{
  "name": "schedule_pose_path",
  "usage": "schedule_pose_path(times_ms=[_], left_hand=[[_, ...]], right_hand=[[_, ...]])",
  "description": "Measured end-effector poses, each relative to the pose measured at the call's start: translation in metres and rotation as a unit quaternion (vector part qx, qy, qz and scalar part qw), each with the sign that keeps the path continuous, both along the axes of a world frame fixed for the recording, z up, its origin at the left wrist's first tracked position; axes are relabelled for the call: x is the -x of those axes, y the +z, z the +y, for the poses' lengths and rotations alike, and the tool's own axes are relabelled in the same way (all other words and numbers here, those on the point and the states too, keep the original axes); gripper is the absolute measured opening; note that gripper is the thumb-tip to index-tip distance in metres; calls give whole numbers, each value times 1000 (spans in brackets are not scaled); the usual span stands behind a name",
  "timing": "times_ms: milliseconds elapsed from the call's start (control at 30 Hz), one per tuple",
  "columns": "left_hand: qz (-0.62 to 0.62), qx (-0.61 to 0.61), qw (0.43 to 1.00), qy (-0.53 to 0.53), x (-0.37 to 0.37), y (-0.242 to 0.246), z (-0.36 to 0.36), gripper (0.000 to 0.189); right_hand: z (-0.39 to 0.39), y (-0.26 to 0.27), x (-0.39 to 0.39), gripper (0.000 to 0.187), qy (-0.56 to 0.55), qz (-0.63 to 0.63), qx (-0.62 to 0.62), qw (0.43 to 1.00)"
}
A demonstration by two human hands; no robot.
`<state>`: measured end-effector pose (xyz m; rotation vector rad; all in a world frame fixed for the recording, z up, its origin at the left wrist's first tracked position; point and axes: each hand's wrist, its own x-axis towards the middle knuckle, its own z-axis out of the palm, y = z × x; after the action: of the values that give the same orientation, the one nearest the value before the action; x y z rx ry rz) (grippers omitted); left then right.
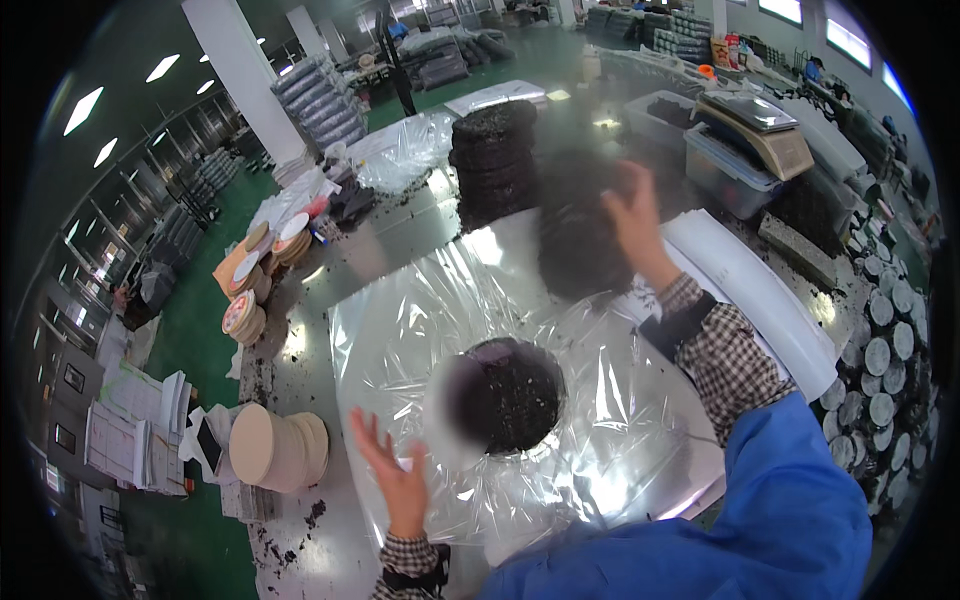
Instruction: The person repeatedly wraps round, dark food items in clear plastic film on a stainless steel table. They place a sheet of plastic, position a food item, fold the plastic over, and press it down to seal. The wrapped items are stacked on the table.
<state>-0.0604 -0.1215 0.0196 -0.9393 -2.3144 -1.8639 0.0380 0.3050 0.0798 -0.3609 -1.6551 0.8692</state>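
Note:
My left hand (pixel 391 469) is raised with fingers apart and nothing in it, left of a dark round cake of compressed material (pixel 525 394). That cake lies on clear plastic film (pixel 615 375) spread over the table. A blurred pale disc (pixel 442 412) overlaps the cake's left side. My right hand (pixel 637 217) has its fingers spread at the right side of a blurred dark stack (pixel 581 247); whether it touches the stack is unclear. Behind and to the left stands a taller stack of dark round cakes (pixel 493 165).
Pale round discs (pixel 274 450) are stacked at the left table edge, with smaller labelled round pieces (pixel 244 319) beyond. White sheets (pixel 750 292) lie at right. A scale (pixel 750 124) sits on a plastic bin (pixel 727 169). Several wrapped cylinders (pixel 877 356) are piled far right.

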Motion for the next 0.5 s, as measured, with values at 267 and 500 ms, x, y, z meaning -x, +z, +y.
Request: schedule_pose_path(times_ms=[267, 500], left_hand=[[231, 409, 878, -93, 25, -4, 118, 68], [235, 139, 959, -82, 28, -6, 103, 41]], right_hand=[[-149, -95, 4, 27, 209, -383, -65, 897], [-151, -92, 2, 35, 186, -281, 26, 941]])
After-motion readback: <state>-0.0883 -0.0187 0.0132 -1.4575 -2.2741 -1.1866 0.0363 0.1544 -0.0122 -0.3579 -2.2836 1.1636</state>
